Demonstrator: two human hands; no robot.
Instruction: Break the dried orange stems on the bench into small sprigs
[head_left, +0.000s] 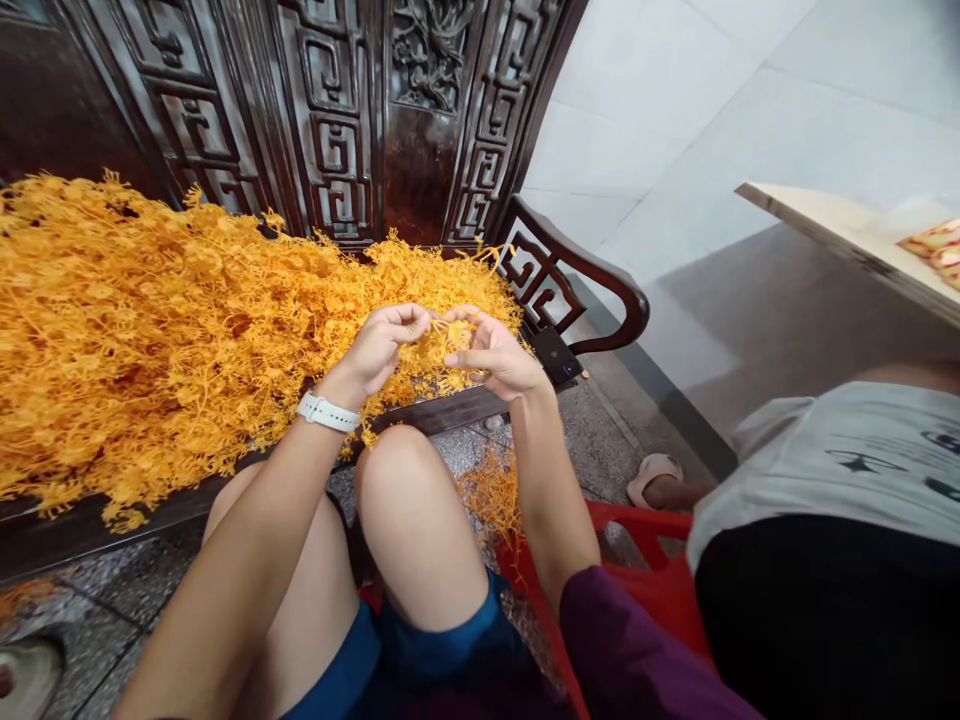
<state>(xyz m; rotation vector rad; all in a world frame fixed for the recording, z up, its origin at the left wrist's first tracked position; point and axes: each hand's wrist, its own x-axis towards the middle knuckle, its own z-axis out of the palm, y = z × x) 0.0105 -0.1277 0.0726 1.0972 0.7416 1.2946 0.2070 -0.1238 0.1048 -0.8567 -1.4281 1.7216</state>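
Note:
My left hand (382, 345), with a white watch band (328, 411) on its wrist, pinches the thin stem of an orange-yellow artificial flower sprig (448, 338) between thumb and fingertips. Facing it, my right hand (499, 355) curls its fingers around the sprig's other side, the thumb stretched along below; its exact contact is partly hidden. Both hands are above the front edge of a dark carved wooden bench. A large heap of similar orange sprigs (187, 330) covers the seat behind and to the left.
A dark phone (556, 355) lies at the bench's right end, under the curved armrest (634, 305). Orange bits (491, 490) are scattered on the speckled floor. To the right, another person (847, 480) sits by a red plastic chair (660, 590). A wooden board (832, 225) juts in above.

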